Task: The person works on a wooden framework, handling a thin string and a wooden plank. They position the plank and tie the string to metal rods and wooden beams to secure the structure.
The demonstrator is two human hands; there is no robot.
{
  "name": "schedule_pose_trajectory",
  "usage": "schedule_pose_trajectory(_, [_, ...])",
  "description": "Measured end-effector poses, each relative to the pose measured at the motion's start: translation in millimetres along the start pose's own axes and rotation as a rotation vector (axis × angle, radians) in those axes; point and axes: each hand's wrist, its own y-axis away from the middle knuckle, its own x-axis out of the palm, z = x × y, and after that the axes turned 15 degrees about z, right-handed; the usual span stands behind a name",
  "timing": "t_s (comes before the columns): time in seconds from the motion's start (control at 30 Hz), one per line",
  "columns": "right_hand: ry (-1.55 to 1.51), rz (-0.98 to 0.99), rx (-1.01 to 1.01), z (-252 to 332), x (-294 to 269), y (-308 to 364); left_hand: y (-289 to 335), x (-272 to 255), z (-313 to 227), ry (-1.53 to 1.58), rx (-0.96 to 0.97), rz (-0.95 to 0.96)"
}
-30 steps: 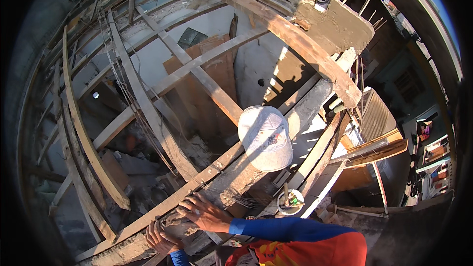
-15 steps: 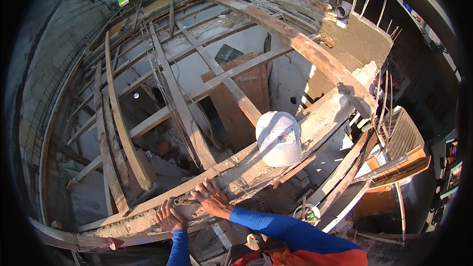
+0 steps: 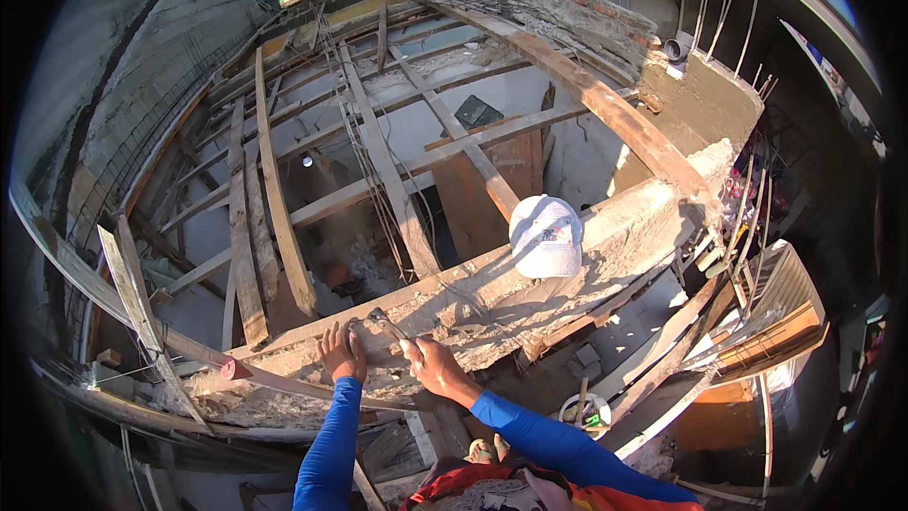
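My left hand (image 3: 340, 352) lies flat on the rough concrete beam (image 3: 605, 237), fingers spread and holding nothing. Just to its right, my right hand (image 3: 430, 364) is closed round the handle of a thin metal tool (image 3: 386, 322), whose head points up and left over the beam top. Both sleeves are blue. Further right along the beam, another person's white cap (image 3: 547, 235) shows just behind the concrete.
Beyond the beam is an open drop crossed by wooden planks (image 3: 274, 199) and props, with rubble far below. Steel bars (image 3: 719, 0) stick up from a concrete column at the upper right. A white bucket (image 3: 586, 412) sits below my right arm.
My right hand lay open on the beam before and is now closed on the metal tool. Both hands sit closer together, and the view has swung so the cap is further right.
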Motion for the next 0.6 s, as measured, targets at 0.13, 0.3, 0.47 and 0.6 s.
schedule_pose_trajectory(0.13, [-0.019,-0.085,0.131,-3.9,14.1,37.2,40.7,-15.7,-29.2,0.612,0.006,0.001])
schedule_pose_trajectory(0.3, [0.371,-0.06,0.103,7.3,42.0,73.0,120.7,-22.9,-84.3,1.628,-0.046,0.467])
schedule_pose_trajectory(0.47, [0.64,-0.029,-0.189,-11.2,81.9,93.8,146.9,-26.1,-95.4,2.049,-0.262,0.586])
schedule_pose_trajectory(0.6, [0.567,0.135,-0.267,-3.6,93.8,106.5,164.0,1.2,-57.6,2.191,-0.324,0.482])
